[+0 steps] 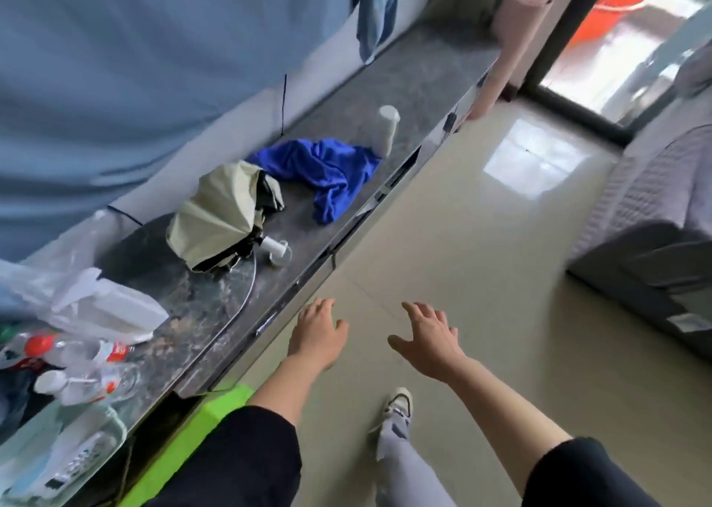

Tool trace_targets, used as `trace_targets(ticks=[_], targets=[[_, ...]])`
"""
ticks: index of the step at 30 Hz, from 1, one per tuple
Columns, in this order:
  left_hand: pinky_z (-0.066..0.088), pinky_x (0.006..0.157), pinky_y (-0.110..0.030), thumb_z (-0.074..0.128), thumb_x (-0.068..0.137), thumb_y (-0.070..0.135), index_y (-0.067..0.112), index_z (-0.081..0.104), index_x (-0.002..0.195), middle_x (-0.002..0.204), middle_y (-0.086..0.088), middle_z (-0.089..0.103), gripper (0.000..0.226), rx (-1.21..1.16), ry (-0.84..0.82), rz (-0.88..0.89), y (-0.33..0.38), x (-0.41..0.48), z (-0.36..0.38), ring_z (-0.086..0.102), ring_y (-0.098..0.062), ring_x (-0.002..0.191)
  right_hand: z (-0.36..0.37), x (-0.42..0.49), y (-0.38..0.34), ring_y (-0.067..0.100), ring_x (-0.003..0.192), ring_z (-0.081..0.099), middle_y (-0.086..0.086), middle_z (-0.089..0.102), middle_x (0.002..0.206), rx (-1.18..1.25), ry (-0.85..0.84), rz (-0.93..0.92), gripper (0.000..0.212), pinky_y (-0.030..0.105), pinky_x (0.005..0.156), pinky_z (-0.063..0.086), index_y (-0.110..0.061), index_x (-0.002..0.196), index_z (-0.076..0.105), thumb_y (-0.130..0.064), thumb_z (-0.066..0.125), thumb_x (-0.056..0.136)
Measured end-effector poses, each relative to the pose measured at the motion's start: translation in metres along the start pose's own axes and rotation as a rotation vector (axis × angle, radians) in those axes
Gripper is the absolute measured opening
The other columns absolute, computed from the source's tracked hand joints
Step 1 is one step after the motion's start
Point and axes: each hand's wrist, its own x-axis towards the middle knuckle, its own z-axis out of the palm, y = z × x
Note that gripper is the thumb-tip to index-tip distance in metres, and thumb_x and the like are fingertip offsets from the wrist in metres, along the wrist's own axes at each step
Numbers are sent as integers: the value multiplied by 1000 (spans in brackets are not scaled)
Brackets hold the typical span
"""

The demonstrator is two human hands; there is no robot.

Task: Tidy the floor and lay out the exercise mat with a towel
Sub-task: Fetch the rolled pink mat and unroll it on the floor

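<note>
Grips (316,331) (427,339) empty — mat (508,40) far

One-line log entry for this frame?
left hand open, empty | right hand open, empty | rolled mat upright by doorway | blue towel on counter

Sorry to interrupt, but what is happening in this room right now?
A person walks along a grey counter, both hands open and empty: the left hand and right hand reach forward over the bare floor. A blue towel and a folded umbrella lie on the counter. A rolled pink mat stands by the door, untouched.
</note>
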Motion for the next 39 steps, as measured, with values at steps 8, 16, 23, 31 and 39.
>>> trace_targets(ticks=[8,16,23,31,39], targets=[[31,111,-40,46,92,24,9,44,136,145,-11,44,47,-32,79,163,215,134,-48,38,-28,133,-185,119,85,30,137,28,5,31,152,19,128,40,74,50,105,30,-21,148,24,-46,56,86],[32,107,-39,44,90,25,10,47,132,143,-9,45,44,3,146,290,371,317,-107,38,-29,131,-336,293,136,27,138,26,4,31,152,-21,239,74,74,52,105,27,-23,147,25,-50,55,85],[32,106,-37,46,91,26,10,46,133,146,-10,41,45,24,123,322,503,479,-161,36,-28,133,-460,449,167,27,135,29,3,34,150,45,294,183,72,51,101,29,-24,145,28,-50,55,84],[23,116,-38,44,93,23,9,42,137,155,-14,28,46,-34,38,365,633,616,-175,21,-26,145,-572,575,219,28,136,28,2,34,150,30,308,249,74,51,101,29,-25,145,27,-52,55,83],[29,112,-38,45,93,26,9,45,134,146,-12,40,45,-27,28,262,778,781,-157,33,-28,136,-692,745,310,28,135,29,3,34,148,21,266,232,73,50,100,30,-24,146,25,-50,54,84]])
